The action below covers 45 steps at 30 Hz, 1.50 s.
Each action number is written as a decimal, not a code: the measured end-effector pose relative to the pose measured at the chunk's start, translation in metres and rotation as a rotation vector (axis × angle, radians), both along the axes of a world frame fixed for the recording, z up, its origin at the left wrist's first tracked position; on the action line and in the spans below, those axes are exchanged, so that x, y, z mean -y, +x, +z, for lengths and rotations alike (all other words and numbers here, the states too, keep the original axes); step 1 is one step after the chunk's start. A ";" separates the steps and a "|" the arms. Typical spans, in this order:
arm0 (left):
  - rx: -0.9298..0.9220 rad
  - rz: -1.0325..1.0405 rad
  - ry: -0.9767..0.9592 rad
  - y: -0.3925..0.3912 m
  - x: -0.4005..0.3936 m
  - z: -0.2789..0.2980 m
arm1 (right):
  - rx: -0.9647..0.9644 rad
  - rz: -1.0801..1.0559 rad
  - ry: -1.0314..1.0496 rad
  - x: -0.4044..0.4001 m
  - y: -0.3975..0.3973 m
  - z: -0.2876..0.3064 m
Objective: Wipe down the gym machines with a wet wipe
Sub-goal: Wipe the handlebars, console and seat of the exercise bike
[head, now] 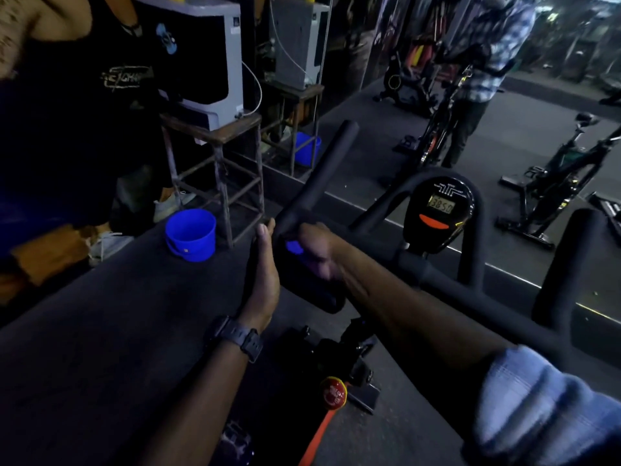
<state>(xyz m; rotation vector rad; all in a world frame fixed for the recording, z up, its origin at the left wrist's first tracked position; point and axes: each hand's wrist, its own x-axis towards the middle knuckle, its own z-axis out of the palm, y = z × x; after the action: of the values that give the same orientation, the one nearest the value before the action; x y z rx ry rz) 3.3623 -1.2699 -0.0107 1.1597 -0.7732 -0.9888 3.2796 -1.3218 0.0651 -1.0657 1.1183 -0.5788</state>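
A right hand (314, 250) grips a blue wipe (294, 247) against the left prong of an exercise bike's handlebar (316, 176) — fingers curled round it. The left hand (263, 274), fingers straight, rests alongside the prong — a blue bucket (190, 234) stands on the floor beyond.

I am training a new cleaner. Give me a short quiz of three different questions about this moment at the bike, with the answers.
1. True or false: the right hand grips a blue wipe against the left handlebar grip.
2. Multiple choice: the blue bucket on the floor is (A) on the metal stool, (B) beside the stool's legs, (C) hanging on the handlebar.
3. Fill in: the left hand wears a ____ on its wrist.

Key: 1 true; 2 B; 3 watch.
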 end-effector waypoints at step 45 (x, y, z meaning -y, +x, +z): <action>-0.045 -0.253 -0.021 0.013 0.148 0.084 | -1.115 0.010 -1.261 0.144 -0.011 0.054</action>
<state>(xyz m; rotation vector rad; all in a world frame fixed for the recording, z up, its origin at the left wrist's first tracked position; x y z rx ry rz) 3.3751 -1.4178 0.0730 1.0342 -0.9069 -1.2087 3.2690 -1.4662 0.1189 -2.6904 1.6990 -0.6928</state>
